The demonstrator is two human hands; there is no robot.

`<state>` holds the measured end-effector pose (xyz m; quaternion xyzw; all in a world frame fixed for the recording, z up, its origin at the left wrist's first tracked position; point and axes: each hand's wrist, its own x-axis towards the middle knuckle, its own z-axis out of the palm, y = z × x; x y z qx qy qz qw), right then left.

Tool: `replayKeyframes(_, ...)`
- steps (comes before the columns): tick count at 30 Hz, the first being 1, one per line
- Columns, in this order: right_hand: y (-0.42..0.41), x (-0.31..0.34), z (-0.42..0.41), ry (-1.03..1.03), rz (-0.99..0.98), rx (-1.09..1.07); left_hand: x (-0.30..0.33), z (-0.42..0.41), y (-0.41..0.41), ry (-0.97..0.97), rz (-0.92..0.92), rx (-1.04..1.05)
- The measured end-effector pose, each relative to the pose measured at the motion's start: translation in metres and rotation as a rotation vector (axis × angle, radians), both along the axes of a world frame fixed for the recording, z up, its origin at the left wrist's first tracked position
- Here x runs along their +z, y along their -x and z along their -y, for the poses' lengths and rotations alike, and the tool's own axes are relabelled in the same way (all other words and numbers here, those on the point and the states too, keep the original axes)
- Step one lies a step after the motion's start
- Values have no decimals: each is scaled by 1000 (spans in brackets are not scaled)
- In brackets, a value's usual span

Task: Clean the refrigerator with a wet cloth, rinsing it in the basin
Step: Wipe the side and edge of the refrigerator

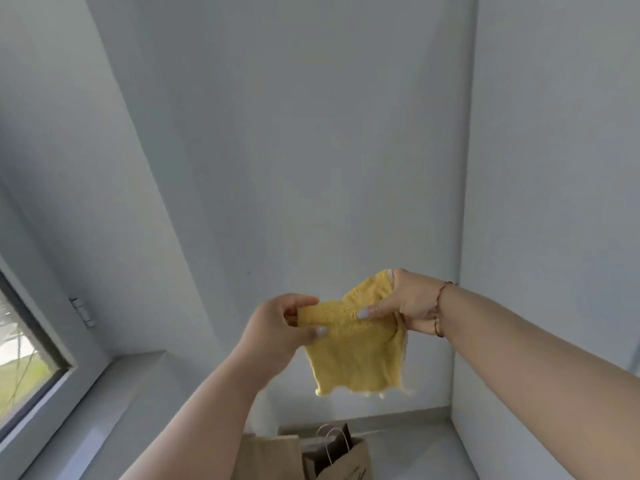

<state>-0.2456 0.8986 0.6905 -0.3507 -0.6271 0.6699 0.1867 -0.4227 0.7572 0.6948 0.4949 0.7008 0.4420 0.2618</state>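
Left hand (277,327): pinches upper left edge of yellow cloth (356,348) | Right hand (407,304): grips upper right corner | Cloth: spread between hands, hanging below | Paper bags (332,455): well below hands

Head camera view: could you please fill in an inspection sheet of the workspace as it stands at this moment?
Surface: a pale sill below the window; no table or basin seen.
Job's things: yellow cloth held up in the air, hanging down from both hands; whether it is wet cannot be told. The tall white panel on the right may be the refrigerator; not certain.
Clutter: brown paper bags with handles on the floor below the cloth.
Grippers: left hand pinches the cloth's left upper edge; right hand grips its right upper edge.
Cables: nothing seen.
Surroundings: window at lower left, plain grey-white wall ahead.
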Motion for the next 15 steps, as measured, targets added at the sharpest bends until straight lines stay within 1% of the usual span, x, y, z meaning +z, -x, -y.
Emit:
replayKeyframes(1,-1,0,-4,-62,56,-65,5,-10,3,-9,-115,-26)
replayKeyframes(2,-5,3,-6,-149,126,-126,12,-21,4,-31,-191,-63)
replayKeyframes(4,-17,18,0,-303,309,-206,22,-44,2,-80,-273,-165)
replayKeyframes(6,-27,34,11,-467,527,-255,30,-64,-8,-146,-359,-229)
replayKeyframes(8,-40,42,14,-631,686,-359,36,-83,-25,-225,-413,-279)
replayKeyframes(9,-47,46,15,-677,720,-414,39,-91,-33,-240,-387,-306)
replayKeyframes(11,-68,52,14,-727,695,-505,45,-107,-52,-234,-241,-390)
replayKeyframes(13,-96,56,9,-801,714,-504,50,-124,-71,-258,-121,-441)
replayKeyframes(14,-108,60,8,-796,672,-478,52,-132,-80,-280,-98,-438)
replayKeyframes(15,-119,62,6,-729,550,-445,55,-137,-87,-303,-79,-416)
